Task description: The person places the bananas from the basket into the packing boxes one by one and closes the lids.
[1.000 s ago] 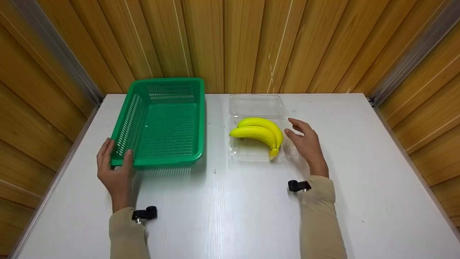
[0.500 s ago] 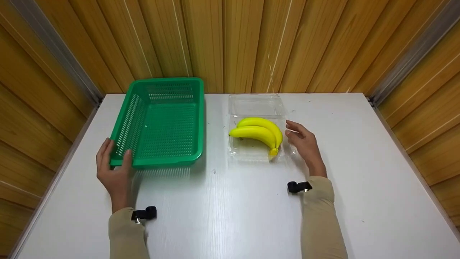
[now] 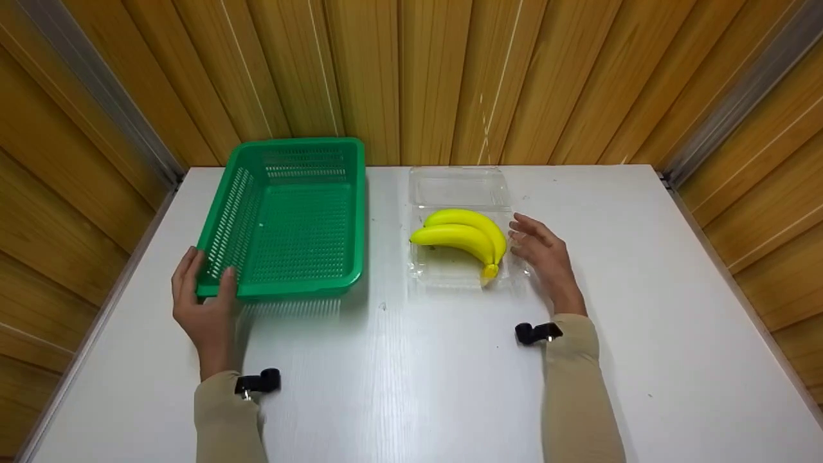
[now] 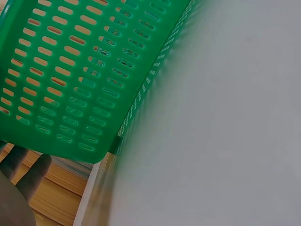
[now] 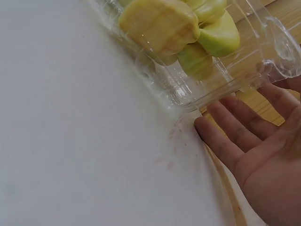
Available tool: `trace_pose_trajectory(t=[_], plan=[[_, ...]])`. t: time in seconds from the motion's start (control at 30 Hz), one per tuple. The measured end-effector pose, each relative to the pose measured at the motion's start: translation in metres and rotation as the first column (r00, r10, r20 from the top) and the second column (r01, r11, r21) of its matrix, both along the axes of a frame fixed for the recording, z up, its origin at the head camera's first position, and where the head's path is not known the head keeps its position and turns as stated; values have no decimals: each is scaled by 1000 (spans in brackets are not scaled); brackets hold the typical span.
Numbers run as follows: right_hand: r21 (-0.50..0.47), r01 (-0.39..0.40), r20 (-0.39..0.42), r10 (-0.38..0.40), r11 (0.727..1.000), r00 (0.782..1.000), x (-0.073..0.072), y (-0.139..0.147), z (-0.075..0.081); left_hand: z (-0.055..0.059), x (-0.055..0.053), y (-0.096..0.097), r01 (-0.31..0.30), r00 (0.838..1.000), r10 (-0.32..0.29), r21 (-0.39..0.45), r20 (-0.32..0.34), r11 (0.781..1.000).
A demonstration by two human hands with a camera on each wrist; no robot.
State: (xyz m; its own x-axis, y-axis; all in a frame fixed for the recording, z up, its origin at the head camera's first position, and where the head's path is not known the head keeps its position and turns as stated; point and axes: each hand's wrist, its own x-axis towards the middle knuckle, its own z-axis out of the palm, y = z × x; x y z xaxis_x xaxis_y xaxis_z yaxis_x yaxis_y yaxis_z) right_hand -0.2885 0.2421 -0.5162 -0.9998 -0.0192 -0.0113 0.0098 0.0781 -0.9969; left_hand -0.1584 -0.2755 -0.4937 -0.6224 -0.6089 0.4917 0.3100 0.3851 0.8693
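Note:
In the head view a green plastic basket (image 3: pixel 297 257) stands on the left, its sides slotted. My left hand (image 3: pixel 207 302) is at its near left corner, thumb and fingers touching the rim on either side; the left wrist view shows straight fingers (image 4: pixel 37 172) right at the rim. Right of centre, two joined yellow bananas (image 3: pixel 460 236) lie in a clear plastic clamshell box (image 3: pixel 443 267), its lid (image 3: pixel 458 188) folded back. My right hand (image 3: pixel 546 260) is beside the box, and in the right wrist view its extended fingers (image 5: pixel 225 136) reach the box's edge.
A white table (image 3: pixel 386 379) carries everything, with wood-panelled walls (image 3: pixel 431 83) behind and on both sides. Black wrist cameras (image 3: pixel 258 382) sit at the cuffs of the beige sleeves (image 3: pixel 578 386).
My right hand has shifted slightly towards the box, its fingers drawing closer together beside the bananas. The left hand, basket and bananas have stayed in place.

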Motion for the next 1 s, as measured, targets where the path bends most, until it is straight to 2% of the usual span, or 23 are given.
trace_pose_trajectory(t=[0.27,0.43,0.67,1.0], plan=[[-41,12,16,-12,999,1000,-5,0,-4,1,1,2,-2,999,2,18,34,1000],[-93,0,10,1,996,1000,-7,-2,-5,1,2,3,4,999,-5,25,32,1000],[-113,-16,-6,16,993,1000,-10,-3,-7,2,2,2,1,999,-1,26,37,1000],[-92,-25,-28,23,995,999,-8,-2,-14,1,1,0,9,1000,-9,-14,-4,1000]])
